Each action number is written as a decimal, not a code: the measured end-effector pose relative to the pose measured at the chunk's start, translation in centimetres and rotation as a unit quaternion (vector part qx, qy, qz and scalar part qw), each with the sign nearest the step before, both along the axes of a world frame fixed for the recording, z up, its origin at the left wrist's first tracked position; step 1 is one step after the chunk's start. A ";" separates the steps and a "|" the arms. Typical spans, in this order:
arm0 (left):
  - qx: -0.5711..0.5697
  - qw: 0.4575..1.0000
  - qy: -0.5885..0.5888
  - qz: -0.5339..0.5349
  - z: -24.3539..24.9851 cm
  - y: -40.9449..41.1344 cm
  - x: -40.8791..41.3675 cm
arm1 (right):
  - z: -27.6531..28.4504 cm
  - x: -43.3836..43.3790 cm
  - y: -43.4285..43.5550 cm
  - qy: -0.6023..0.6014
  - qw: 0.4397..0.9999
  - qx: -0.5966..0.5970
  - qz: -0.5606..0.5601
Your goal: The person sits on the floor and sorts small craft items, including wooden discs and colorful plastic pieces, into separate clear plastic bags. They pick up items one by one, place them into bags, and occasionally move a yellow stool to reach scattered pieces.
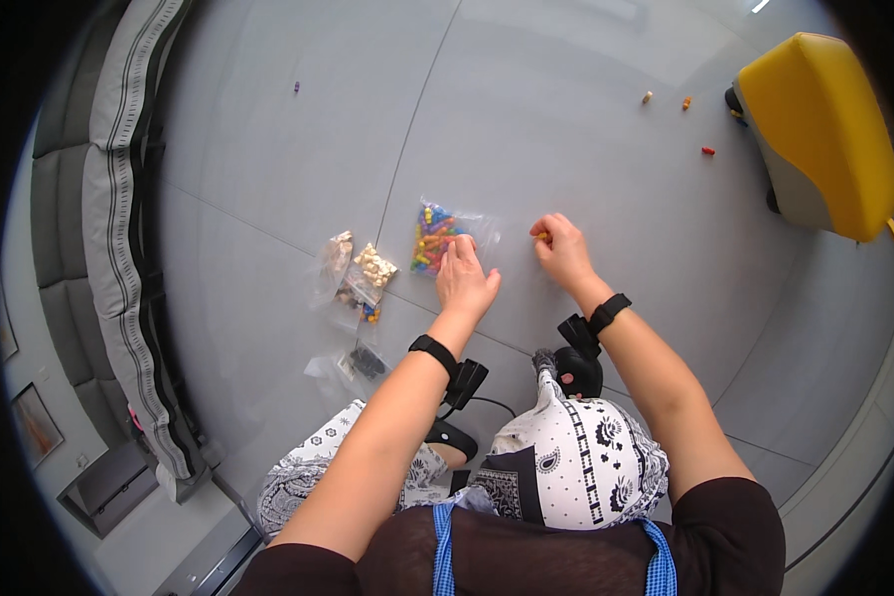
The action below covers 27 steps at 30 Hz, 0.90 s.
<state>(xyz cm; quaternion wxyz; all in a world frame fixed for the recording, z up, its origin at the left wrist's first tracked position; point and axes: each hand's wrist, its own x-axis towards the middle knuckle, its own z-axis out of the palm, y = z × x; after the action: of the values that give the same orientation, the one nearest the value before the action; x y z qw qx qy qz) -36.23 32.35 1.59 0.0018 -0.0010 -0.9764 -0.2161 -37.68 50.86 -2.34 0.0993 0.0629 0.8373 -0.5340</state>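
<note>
A clear zip bag (433, 237) filled with small multicoloured peg-like pieces lies on the grey floor tiles. My left hand (465, 281) rests over its lower right part, palm down with the thumb spread away. I cannot see what is under those fingers. To the right, apart from the bag, my right hand (564, 249) pinches a small yellow-orange piece (542, 236) between thumb and fingertips.
Left of the bag lie a bag of cream pieces (376, 265), other clear bags (338, 253) and a bag with dark contents (367, 361). Loose pieces, purple (296, 87), cream (647, 97), orange (687, 103) and red (708, 150), lie farther off. A yellow wheeled seat (819, 134) and a grey sofa (112, 223) flank the floor.
</note>
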 end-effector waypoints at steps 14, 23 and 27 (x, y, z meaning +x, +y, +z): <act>0.509 0.811 -0.222 0.185 2.3 -1.9 -2.8 | 7.3 -3.7 -1.9 0.097 0.988 -0.079 0.086; 0.575 0.738 -0.272 0.226 4.0 -1.3 -5.3 | -0.2 -9.1 23.0 0.052 0.945 0.149 -0.286; 0.612 0.709 -0.268 0.227 4.3 0.1 -5.7 | -2.0 -8.7 26.8 0.111 0.887 0.340 -0.291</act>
<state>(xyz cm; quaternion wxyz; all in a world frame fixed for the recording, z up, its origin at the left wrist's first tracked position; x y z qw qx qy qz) -41.91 32.42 5.93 -0.2111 0.2801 -0.5603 -0.7504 -46.42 77.66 -4.36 -0.1819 0.2737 0.9172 -0.2252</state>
